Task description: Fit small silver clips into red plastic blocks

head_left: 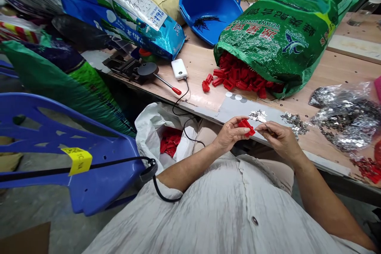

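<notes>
Between the thumb and fingers of my left hand (231, 134) is a red plastic part (246, 127), held above my lap at the table's front edge. My right hand (278, 137) is pinched closed just right of it, its fingertips close to the part. Something small seems to be in that pinch, too small to name. Beyond my hands, small shiny metal pieces (258, 116) lie on a grey sheet (232, 109), with a darker heap of metal pieces (294, 124) to the right. Red plastic parts (238, 73) spill from a green woven sack (276, 35).
A white sack (151, 123) with red parts stands left of my lap, beside a blue plastic chair (104, 182). On the table are a white power bank (179, 69) with a cable, a hand press (127, 65), a blue basin (208, 4) and a clear plastic bag (351, 119) of metal pieces.
</notes>
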The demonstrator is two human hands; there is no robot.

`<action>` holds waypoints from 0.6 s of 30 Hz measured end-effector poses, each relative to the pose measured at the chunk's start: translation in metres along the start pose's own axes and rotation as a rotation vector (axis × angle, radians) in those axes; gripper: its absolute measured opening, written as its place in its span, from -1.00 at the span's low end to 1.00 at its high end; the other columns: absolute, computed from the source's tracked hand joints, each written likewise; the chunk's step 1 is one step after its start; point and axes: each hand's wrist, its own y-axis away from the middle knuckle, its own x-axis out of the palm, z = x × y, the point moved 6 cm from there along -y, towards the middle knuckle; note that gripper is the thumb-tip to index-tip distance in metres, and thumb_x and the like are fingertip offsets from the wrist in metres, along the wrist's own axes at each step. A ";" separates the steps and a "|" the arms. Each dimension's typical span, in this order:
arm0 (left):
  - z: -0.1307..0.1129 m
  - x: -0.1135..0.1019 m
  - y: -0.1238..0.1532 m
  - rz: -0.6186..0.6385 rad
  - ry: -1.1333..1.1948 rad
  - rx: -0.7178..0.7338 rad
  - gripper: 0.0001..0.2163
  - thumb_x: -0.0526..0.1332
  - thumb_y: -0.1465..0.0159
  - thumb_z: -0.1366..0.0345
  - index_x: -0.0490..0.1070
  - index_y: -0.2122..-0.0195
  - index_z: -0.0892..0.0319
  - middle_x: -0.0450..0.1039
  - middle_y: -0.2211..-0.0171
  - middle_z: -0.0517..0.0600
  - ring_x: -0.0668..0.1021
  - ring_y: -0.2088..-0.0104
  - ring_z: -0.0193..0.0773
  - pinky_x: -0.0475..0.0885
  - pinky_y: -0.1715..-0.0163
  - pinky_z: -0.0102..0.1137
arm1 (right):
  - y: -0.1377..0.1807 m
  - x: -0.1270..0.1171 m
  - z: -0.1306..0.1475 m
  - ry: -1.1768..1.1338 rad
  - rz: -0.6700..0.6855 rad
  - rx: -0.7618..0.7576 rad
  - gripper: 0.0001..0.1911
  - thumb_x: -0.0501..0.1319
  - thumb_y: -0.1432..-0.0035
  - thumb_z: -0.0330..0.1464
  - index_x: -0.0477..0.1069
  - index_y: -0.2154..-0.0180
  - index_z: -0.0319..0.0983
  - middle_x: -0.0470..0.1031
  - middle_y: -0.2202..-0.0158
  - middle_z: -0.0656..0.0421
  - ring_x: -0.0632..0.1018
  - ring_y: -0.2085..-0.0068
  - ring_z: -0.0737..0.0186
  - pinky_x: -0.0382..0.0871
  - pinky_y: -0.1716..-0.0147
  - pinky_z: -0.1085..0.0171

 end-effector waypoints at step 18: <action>0.003 0.005 -0.002 0.053 0.023 -0.018 -0.50 0.45 0.03 0.37 0.53 0.00 0.11 0.51 0.26 -0.04 0.52 0.26 -0.35 0.42 0.17 -0.36 | 0.002 0.002 0.029 0.117 -0.078 -0.281 -0.84 0.19 -0.28 -0.46 0.49 0.16 -0.12 0.60 0.27 0.15 0.60 0.25 0.22 0.51 0.24 0.22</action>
